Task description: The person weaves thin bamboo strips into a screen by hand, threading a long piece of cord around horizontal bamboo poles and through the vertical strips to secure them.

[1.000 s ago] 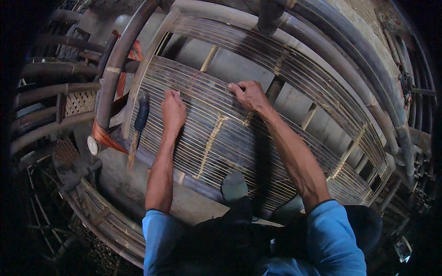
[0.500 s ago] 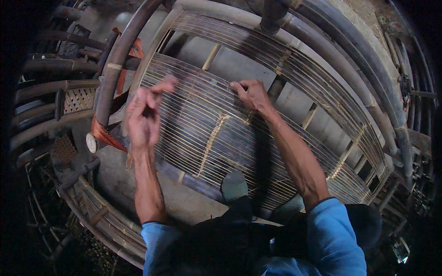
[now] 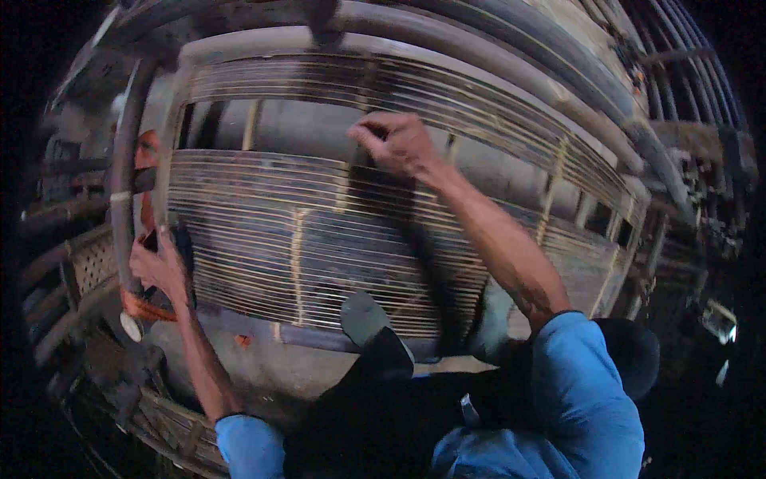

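A wide slatted panel [image 3: 247,279] of thin, pale bamboo-like strips lies in front of me, with a rounded pole frame [image 3: 263,41] around it. My right hand [image 3: 395,144] is over the open band in the panel's upper part. Its fingers are pinched together and slightly blurred; anything between them is too small to make out. At the panel's left edge, beside an upright pole [image 3: 122,191], is my left hand [image 3: 162,267]. Its fingers curl next to a dark object [image 3: 183,246], and what they hold is unclear.
Orange cloth [image 3: 148,308] is wrapped low on the left pole, above a pale round end [image 3: 131,327]. My foot [image 3: 365,317] rests at the panel's near edge. Pole-built furniture with a woven lattice [image 3: 92,259] stands at left; thick poles [image 3: 511,40] run along the far side.
My left hand has moved off the strips, left and down to the panel's left edge. My right hand is raised a little from the strips. The whole view has turned.
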`<action>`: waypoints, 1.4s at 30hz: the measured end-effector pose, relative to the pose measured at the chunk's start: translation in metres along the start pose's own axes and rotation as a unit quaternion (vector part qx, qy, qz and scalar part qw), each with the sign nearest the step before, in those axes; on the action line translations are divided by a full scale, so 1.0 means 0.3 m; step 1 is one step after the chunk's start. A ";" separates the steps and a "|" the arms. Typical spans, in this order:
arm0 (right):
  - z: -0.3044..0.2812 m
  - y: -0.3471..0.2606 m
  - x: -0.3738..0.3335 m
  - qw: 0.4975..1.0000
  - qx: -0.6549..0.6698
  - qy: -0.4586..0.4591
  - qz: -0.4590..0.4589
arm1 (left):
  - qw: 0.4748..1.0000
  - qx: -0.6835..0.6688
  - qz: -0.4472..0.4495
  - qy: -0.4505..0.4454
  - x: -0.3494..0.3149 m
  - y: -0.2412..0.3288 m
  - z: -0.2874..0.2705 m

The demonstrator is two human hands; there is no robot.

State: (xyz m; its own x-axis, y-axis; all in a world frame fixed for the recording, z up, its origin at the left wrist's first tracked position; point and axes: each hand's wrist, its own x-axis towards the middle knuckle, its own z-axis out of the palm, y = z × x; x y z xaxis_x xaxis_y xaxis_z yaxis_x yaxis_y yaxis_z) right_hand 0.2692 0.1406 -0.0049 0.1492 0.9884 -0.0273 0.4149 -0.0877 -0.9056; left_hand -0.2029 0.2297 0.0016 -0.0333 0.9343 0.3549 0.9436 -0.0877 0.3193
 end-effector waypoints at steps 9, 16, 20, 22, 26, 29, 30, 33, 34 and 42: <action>-0.493 0.261 -0.526 0.945 -0.148 0.029 0.290 | 0.932 -0.231 0.256 -0.112 -0.621 0.984 0.216; -0.469 0.345 -0.646 0.955 -0.113 0.058 0.270 | 0.927 -0.241 0.257 -0.128 -0.727 1.068 0.337; -0.450 0.316 -0.600 0.933 -0.094 0.041 0.345 | 0.910 -0.223 0.318 -0.143 -0.719 1.037 0.333; -0.462 0.375 -0.591 0.939 -0.082 0.033 0.333 | 0.911 -0.193 0.333 -0.151 -0.700 1.073 0.319; -0.496 0.442 -0.575 0.962 0.002 -0.005 0.275 | 0.910 -0.087 0.360 -0.185 -0.686 1.091 0.315; -0.500 0.462 -0.594 0.962 -0.018 0.000 0.272 | 0.883 -0.159 0.337 -0.286 -0.624 1.085 0.254; -0.504 0.446 -0.598 0.961 -0.015 0.002 0.275 | 0.861 -0.143 0.241 -0.424 -0.547 1.109 0.165; -0.530 0.361 -0.580 0.931 0.128 0.056 0.338 | 0.793 -0.236 0.099 -0.553 -0.373 0.938 0.103; -0.550 0.367 -0.606 0.954 0.056 0.049 0.290 | 0.797 -0.302 0.065 -0.519 -0.328 0.923 0.074; -0.443 0.332 -0.576 0.979 -0.096 0.009 0.182 | 0.641 -0.686 -0.209 -0.273 0.040 0.835 -0.121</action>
State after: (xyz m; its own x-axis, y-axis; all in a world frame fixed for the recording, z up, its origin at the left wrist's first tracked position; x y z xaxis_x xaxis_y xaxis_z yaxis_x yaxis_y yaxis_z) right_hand 0.4041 -0.0553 -0.0341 0.3345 0.8849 -0.3240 0.4919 -0.4572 -0.7409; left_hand 0.0211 0.2063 0.1178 0.2851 0.9240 -0.2548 -0.2999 0.3385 0.8919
